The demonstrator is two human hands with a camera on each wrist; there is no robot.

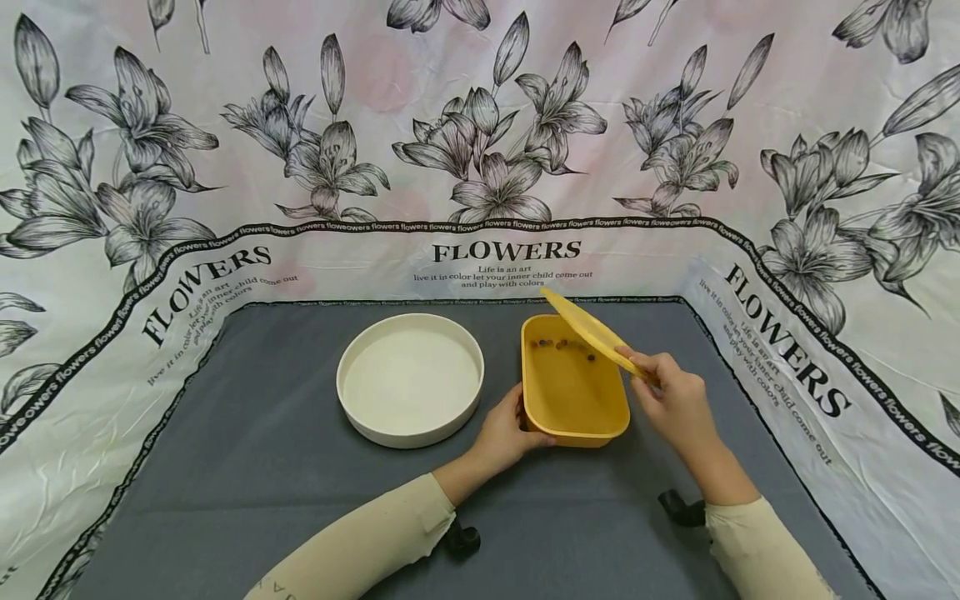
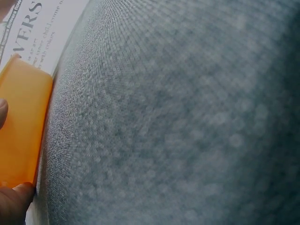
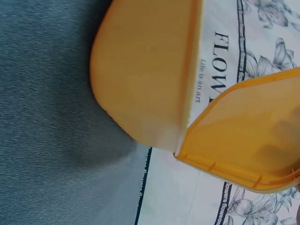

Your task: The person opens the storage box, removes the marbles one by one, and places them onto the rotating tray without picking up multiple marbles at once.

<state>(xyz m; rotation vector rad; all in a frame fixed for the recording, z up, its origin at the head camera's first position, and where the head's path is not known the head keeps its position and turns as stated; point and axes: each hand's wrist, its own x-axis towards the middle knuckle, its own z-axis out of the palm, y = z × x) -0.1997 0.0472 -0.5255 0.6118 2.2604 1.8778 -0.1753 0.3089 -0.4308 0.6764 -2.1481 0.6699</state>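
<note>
A yellow rectangular container (image 1: 573, 404) stands on the grey cloth. Several small dark round pieces (image 1: 562, 344) lie inside, toward its far end; they are too small to identify. With my left hand (image 1: 498, 432) I grip the container's near left corner, thumb on the front and fingers along the left side. In the left wrist view, digits touch the container's wall (image 2: 26, 126). My right hand (image 1: 678, 404) pinches the near right end of a yellow lid (image 1: 588, 329). That lid is tilted above the container's far right part, and its underside shows in the right wrist view.
A round cream tray (image 1: 411, 379) with a low rim sits left of the container. Grey cloth (image 1: 247, 450) covers the tabletop. A flower-print curtain (image 1: 495, 275) rises behind and on both sides. Black wrist straps (image 1: 461, 540) hang below the sleeves.
</note>
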